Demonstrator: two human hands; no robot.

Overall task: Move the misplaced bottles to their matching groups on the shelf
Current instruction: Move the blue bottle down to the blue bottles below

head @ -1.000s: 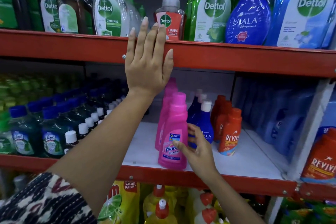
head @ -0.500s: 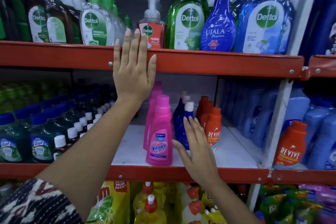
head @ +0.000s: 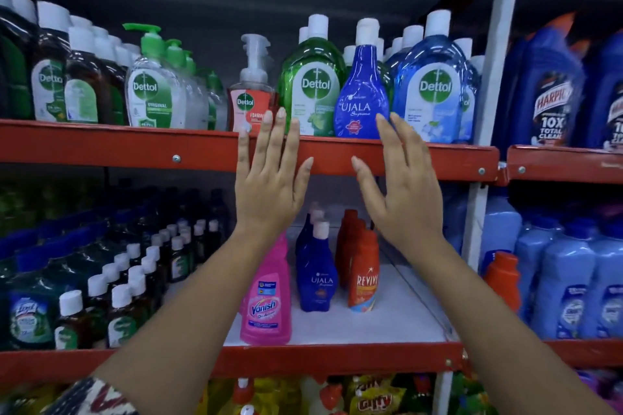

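Note:
A dark blue Ujala bottle [head: 362, 91] stands on the upper shelf between a green Dettol bottle [head: 312, 84] and a blue Dettol bottle [head: 435, 87]. On the lower shelf a row of matching Ujala bottles [head: 317, 276] stands between a pink Vanish bottle [head: 266, 300] and orange Revive bottles [head: 362, 273]. My left hand [head: 269, 185] is raised flat against the red rim of the upper shelf [head: 135, 148], fingers spread, empty. My right hand [head: 403, 189] is raised just below and right of the upper Ujala bottle, fingers apart, holding nothing.
Brown Dettol bottles [head: 50, 87], pump sanitisers [head: 155, 87] and a foaming pump bottle [head: 251, 94] fill the upper shelf's left. Small dark bottles [head: 135, 280] crowd the lower left. A white upright [head: 485, 158] divides off Harpic bottles [head: 549, 94] and light blue bottles [head: 566, 283].
My right hand left the pink Vanish bottle on the lower shelf and rose to the upper shelf's rim near the Ujala bottle. The view tilted upward. My left hand stays on the rim.

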